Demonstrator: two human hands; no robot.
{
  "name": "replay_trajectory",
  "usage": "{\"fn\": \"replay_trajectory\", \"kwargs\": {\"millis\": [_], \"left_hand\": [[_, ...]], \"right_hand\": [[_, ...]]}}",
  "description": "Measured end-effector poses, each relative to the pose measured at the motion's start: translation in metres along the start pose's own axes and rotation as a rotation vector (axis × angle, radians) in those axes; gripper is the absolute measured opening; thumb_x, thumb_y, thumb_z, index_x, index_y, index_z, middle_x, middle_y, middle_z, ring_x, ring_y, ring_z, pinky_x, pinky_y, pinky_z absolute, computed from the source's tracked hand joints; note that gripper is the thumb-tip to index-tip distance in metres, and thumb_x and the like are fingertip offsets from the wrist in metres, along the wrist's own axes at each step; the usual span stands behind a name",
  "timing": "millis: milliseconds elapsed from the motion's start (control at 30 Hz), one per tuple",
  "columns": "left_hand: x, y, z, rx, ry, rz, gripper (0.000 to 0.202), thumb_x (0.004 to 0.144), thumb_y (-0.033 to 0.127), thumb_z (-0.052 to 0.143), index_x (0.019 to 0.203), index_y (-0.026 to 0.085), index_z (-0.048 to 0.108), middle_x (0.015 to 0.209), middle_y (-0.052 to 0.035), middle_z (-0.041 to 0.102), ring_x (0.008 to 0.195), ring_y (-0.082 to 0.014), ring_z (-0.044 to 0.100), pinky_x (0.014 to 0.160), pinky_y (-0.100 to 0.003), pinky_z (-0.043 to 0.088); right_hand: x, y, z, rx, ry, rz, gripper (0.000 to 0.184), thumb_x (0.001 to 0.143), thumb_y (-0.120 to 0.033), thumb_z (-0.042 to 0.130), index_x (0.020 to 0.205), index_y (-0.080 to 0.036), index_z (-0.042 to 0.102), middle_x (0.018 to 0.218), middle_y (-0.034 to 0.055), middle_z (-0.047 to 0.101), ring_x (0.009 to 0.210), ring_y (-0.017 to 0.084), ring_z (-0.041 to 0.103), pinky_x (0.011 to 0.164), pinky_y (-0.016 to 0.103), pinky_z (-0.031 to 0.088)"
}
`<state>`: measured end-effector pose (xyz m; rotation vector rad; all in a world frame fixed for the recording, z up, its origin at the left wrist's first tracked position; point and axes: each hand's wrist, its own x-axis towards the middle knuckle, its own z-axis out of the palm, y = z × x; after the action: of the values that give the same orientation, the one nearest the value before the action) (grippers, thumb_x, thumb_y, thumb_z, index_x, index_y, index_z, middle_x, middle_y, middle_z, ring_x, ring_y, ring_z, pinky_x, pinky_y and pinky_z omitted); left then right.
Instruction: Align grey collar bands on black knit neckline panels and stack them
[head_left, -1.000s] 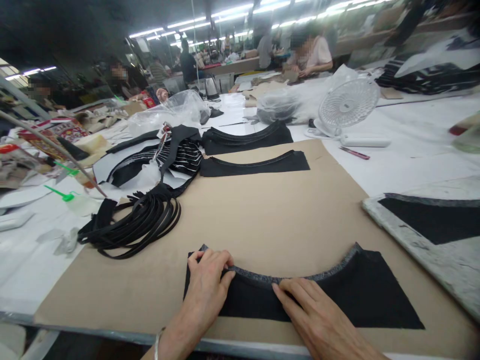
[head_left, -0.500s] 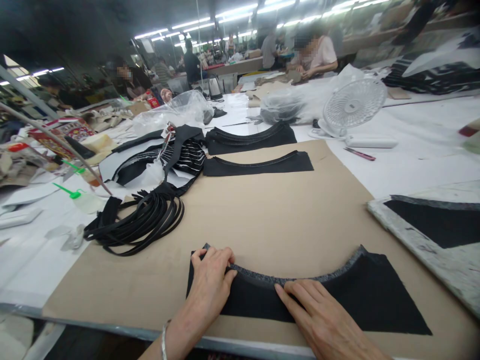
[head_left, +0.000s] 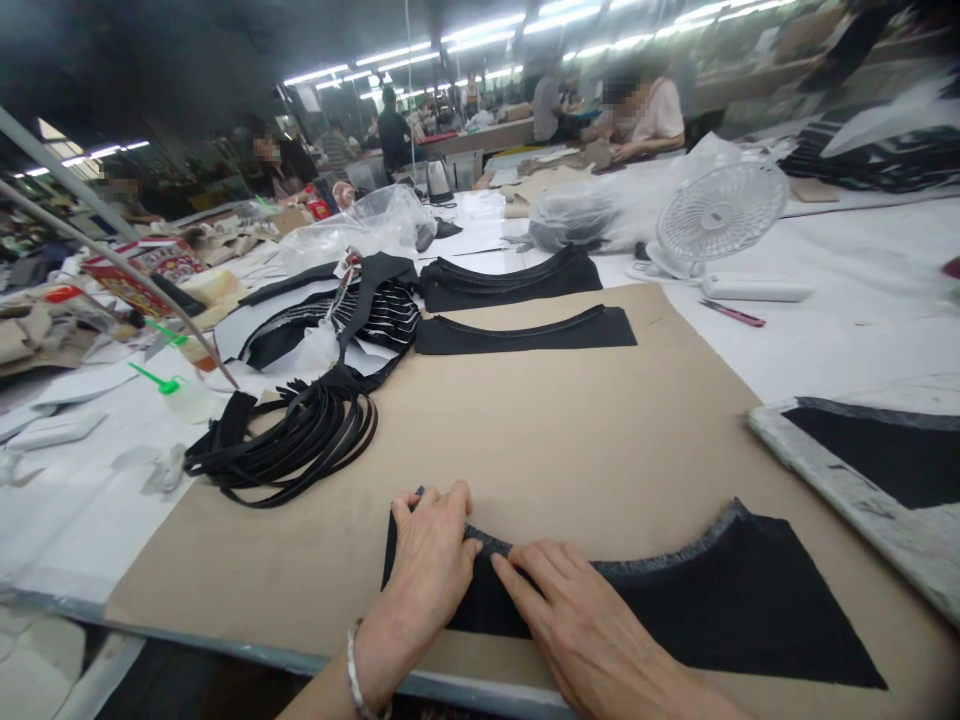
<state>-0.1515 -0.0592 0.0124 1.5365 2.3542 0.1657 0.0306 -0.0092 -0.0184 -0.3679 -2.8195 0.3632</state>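
Note:
A black fabric piece (head_left: 750, 600) with a curved, grey-speckled upper edge lies flat on brown paper (head_left: 540, 430) in front of me. At its left end, my left hand (head_left: 431, 550) has its fingers bent over the edge, thumb and fingertips gripping it. Close beside it, my right hand (head_left: 562, 600) presses thumb and fingers together on the same curved edge. The fingertips partly cover the edge there. Farther back lie a similar single black piece (head_left: 525, 332) and a stack of black curved pieces (head_left: 517, 280).
Bundled black strips (head_left: 300, 445) lie at left beside a green-tipped bottle (head_left: 184, 398). At right is a whitish board (head_left: 840, 470) bearing another black piece. A white fan (head_left: 724, 215) and a pink cutter (head_left: 733, 313) are farther back. A person (head_left: 649, 115) works across the table.
My right hand has slid left along the curved edge, closer to my left hand. The left hand keeps its hold at the same end. The camera view has shifted slightly.

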Motion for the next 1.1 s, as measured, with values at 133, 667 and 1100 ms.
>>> {"fn": "replay_trajectory", "kwargs": {"millis": [133,667,1100], "left_hand": [[-0.001,-0.013,-0.001,-0.014,0.03,-0.034,0.02,0.074,0.017,0.063,0.09,0.023,0.054,0.086,0.0004,0.065,0.09,-0.0227,0.057,0.089,-0.044,0.026],[0.011,-0.039,-0.017,-0.207,-0.041,-0.169,0.014,0.075,0.014,0.054,0.086,0.022,0.054,0.077,0.0014,0.065,0.084,-0.0201,0.059,0.085,-0.038,0.03],[0.01,-0.045,-0.007,-0.165,0.014,-0.169,0.021,0.074,0.011,0.06,0.091,0.022,0.053,0.083,0.0024,0.066,0.088,-0.0194,0.06,0.081,-0.033,0.027]], "right_hand": [[0.005,-0.002,0.017,-0.067,0.03,-0.017,0.044,0.074,-0.004,0.058,0.116,-0.013,0.054,0.098,0.0042,0.058,0.084,0.019,0.048,0.082,0.034,0.036],[0.005,0.005,0.016,-0.044,0.016,0.007,0.035,0.084,-0.014,0.06,0.118,-0.018,0.054,0.096,0.0034,0.058,0.087,0.019,0.048,0.083,0.039,0.03],[0.007,0.006,0.018,-0.094,0.033,-0.035,0.035,0.077,-0.013,0.062,0.111,-0.017,0.055,0.094,0.0032,0.057,0.085,0.02,0.047,0.081,0.04,0.029]]}}
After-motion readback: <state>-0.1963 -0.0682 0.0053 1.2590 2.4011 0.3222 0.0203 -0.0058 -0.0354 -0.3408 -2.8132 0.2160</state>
